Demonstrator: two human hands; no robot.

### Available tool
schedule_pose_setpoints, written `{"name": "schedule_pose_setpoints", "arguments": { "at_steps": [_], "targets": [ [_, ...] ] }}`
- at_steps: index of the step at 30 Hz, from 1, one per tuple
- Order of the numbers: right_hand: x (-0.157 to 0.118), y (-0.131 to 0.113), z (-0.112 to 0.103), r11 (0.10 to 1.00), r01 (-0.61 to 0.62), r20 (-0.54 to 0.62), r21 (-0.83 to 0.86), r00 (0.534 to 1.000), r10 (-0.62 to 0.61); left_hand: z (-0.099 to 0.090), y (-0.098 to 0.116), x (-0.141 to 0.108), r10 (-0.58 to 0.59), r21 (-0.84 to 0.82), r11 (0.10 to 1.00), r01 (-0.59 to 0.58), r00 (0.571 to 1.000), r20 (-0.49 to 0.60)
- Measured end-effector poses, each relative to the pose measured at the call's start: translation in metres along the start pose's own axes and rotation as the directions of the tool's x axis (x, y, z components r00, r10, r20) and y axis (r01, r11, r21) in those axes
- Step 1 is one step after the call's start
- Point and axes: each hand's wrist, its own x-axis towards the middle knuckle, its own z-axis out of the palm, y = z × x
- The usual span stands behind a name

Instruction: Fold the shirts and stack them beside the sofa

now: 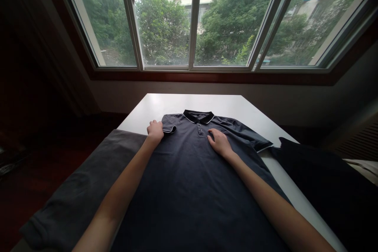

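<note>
A dark grey-blue polo shirt point(189, 181) lies front side up, its black, white-edged collar point(198, 117) toward the window. Below the collar runs a short buttoned placket point(200, 128). My left hand point(155, 130) is closed on the shirt's left edge, near the shoulder. Beside it the left sleeve point(169, 129) is folded inward over the chest, its white-trimmed cuff showing. My right hand point(219, 141) rests on the chest just right of the placket, its fingers stretched out and holding nothing. The right sleeve point(251, 134) spreads outward toward the table's right side.
Under the shirt is a white table point(224, 103) with angled far corners. A grey garment point(97, 181) drapes over its left side, and a black garment point(321, 181) over its right. A wide sliding window point(191, 67) with a reddish-brown sill stands beyond the table.
</note>
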Motion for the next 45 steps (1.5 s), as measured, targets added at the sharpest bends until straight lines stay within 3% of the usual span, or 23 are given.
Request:
{"name": "schedule_pose_setpoints", "arguments": {
  "at_steps": [5,11,18,22,27,31,36,45],
  "targets": [
    [-0.001,-0.001,-0.001,1.000,-0.006,0.002,-0.003,1.000,0.006,-0.004,0.003,0.000,0.091,0.028,0.996,-0.090,0.996,-0.016],
    [-0.001,-0.003,-0.002,1.000,0.001,0.002,-0.010,1.000,-0.001,0.015,0.005,0.004,0.196,0.007,0.981,-0.196,0.980,0.039],
    [0.000,0.001,0.001,1.000,0.029,-0.029,-0.013,0.999,-0.029,0.037,0.015,0.003,0.336,-0.027,0.940,-0.340,0.938,-0.086],
    [0.000,0.002,0.003,0.999,0.044,-0.042,-0.007,0.998,-0.045,0.033,0.018,0.004,0.363,-0.051,0.927,-0.371,0.924,-0.120],
    [0.000,0.001,0.002,0.999,0.040,-0.039,0.001,0.998,-0.040,0.029,0.022,0.005,0.345,-0.170,0.902,-0.396,0.900,-0.265],
    [0.000,0.002,0.003,0.999,0.039,-0.039,0.004,0.998,-0.039,0.048,0.027,0.004,0.435,-0.187,0.860,-0.474,0.875,-0.214],
    [0.001,0.003,0.004,0.999,0.037,-0.037,-0.002,0.999,-0.037,0.072,0.028,0.007,0.471,-0.209,0.849,-0.485,0.874,-0.117],
    [0.000,0.002,0.003,1.000,0.028,-0.027,-0.003,0.999,-0.028,0.076,0.027,0.011,0.478,-0.197,0.851,-0.486,0.874,-0.091]
  ]
}}
